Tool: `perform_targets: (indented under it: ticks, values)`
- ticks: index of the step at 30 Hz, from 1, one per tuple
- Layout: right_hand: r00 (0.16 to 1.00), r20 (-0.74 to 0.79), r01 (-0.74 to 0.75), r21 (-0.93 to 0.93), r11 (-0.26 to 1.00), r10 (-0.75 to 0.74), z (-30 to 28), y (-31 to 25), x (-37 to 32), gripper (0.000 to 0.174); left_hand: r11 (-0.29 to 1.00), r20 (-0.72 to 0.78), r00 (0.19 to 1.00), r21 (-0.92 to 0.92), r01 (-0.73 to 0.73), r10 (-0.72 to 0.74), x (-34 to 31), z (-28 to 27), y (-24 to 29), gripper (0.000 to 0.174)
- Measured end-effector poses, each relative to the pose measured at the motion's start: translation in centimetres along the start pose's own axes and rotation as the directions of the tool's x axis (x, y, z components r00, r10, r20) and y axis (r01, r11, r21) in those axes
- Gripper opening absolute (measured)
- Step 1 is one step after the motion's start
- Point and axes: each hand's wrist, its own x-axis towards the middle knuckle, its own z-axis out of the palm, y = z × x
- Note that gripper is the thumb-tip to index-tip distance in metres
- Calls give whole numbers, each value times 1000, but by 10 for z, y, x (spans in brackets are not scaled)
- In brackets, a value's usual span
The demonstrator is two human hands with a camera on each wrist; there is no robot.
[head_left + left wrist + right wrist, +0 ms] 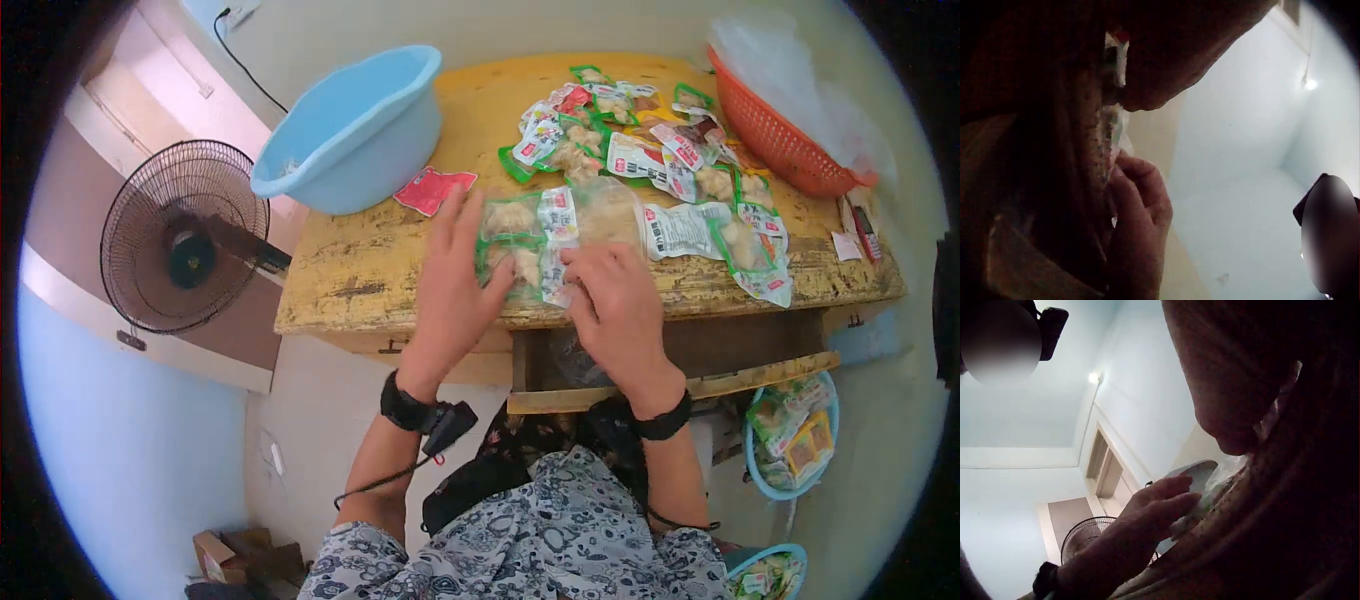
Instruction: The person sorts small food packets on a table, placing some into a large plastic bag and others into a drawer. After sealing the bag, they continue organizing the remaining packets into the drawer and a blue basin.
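On the worn yellow desk, two green-edged vacuum-sealed snack packets with pale pieces inside lie side by side. My left hand rests along their left side, fingers extended and thumb across the nearer packet. At the white printed end of that packet, my right hand has its fingers curled, pinching the edge. The left wrist view shows the right hand with its fingertips at the packet's edge. A clear plastic bag lies just beyond the right fingers.
More snack packets are heaped behind. A blue basin, red packet and fan are left; a red basket holding plastic bags is right. The drawer stands pulled out. Packet-filled baskets sit below right.
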Motion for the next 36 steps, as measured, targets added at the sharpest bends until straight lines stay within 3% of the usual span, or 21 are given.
perform_targets:
  ticks: [2, 5, 8, 11, 13, 17, 20, 23, 26, 30, 34, 36]
  values:
    - [999, -9, -37, -8, 999, 37, 0, 1, -1, 27, 998, -122, 992, 61, 20, -13, -5, -4, 8, 44]
    - [999, -15, -30, -30, 999, 29, -1, -2, -2, 31, 980, 10, 981, 60, 191, -192, -20, -6, 0, 38]
    - [1000, -5, 9, -65, 998, -9, 0, -3, -1, 32, 989, 61, 991, 79, -125, 120, -22, -4, -10, 35]
    - [999, 12, 37, -73, 997, -37, -1, -6, -2, 30, 991, 101, 990, 80, -108, 100, -20, -11, -3, 38]
    - [998, 39, 53, -85, 995, -50, -3, -10, -3, 29, 1000, 94, 996, 24, -10, 8, -22, -18, -5, 39]
    - [995, -91, 34, 44, 998, -30, 0, -15, -9, 28, 999, 21, 998, 5, 51, -52, -20, -20, -9, 45]
    - [992, -126, 10, 83, 996, 1, -1, -18, -15, 27, 989, 72, 991, 87, -116, 110, -6, -22, 9, 52]
    - [990, -142, 0, 68, 998, 10, 2, -18, -21, 26, 951, 275, 945, 198, -239, 180, 1, -10, 19, 48]
    - [989, -140, -39, 44, 998, 45, -6, -15, -25, 25, 947, 400, 910, 236, -219, 110, -5, 3, 12, 45]
    - [981, -179, -70, 49, 996, 78, -15, -12, -31, 25, 960, 396, 915, 219, -173, 74, -1, -1, 17, 41]
    - [967, -228, -102, 57, 993, 112, -29, -12, -41, 27, 980, 390, 918, 148, -137, 69, 1, -2, 18, 50]
    - [960, -242, -131, 44, 990, 138, -39, -9, -48, 29, 994, 307, 950, 75, -77, 50, 1, 1, 22, 53]
